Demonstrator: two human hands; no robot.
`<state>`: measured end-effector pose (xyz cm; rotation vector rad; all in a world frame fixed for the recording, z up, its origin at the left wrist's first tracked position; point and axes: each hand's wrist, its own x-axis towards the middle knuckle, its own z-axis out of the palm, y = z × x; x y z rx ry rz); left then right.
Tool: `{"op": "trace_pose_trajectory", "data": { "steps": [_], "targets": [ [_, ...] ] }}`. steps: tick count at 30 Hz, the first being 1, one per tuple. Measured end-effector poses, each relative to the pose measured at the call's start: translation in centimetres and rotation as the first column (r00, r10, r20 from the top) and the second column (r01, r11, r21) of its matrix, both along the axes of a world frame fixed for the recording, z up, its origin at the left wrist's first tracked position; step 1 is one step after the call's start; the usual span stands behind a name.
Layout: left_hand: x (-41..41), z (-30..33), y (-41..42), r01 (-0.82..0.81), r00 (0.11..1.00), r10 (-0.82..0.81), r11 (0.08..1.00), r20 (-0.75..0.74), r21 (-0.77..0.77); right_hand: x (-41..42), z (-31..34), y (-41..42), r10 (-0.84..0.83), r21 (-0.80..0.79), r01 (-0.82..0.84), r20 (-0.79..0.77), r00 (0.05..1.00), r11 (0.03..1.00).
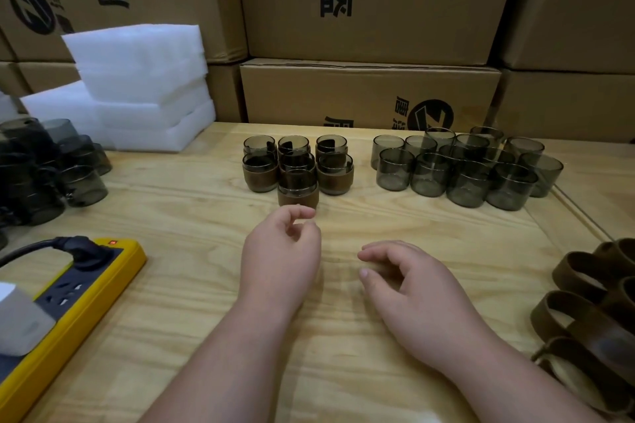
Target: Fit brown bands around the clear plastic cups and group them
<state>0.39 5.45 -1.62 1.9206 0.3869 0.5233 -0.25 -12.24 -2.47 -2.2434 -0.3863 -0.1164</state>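
Several smoky clear cups with brown bands [297,170] stand grouped at the middle of the wooden table [192,203]. The nearest banded cup [298,189] sits just beyond my left hand [281,259], whose fingers are loosely curled and hold nothing. My right hand [409,282] hovers low over the table beside it, fingers relaxed and empty. A cluster of unbanded cups [464,166] stands to the right. Loose brown bands [598,312] lie piled at the right edge.
More dark cups [48,165] are stacked at the far left. A yellow power strip [65,292] with a black plug lies front left. White foam sheets [137,89] are stacked behind it. Cardboard boxes [367,96] wall off the back of the table.
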Motion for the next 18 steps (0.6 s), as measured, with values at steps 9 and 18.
{"op": "trace_pose_trajectory", "data": {
  "steps": [9, 18],
  "targets": [
    [0.0, 0.0, -0.3, 0.119, 0.991, -0.114, 0.99, -0.062, 0.077, 0.0, 0.3, -0.1, -0.112, 0.19, 0.113, -0.014, 0.994, 0.975],
    [0.1, -0.1, -0.3, 0.18, 0.976, -0.162, 0.977, -0.143, 0.117, 1.5, -0.1, -1.4, -0.299, 0.168, 0.296, -0.01, 0.954, 0.94]
  ]
}}
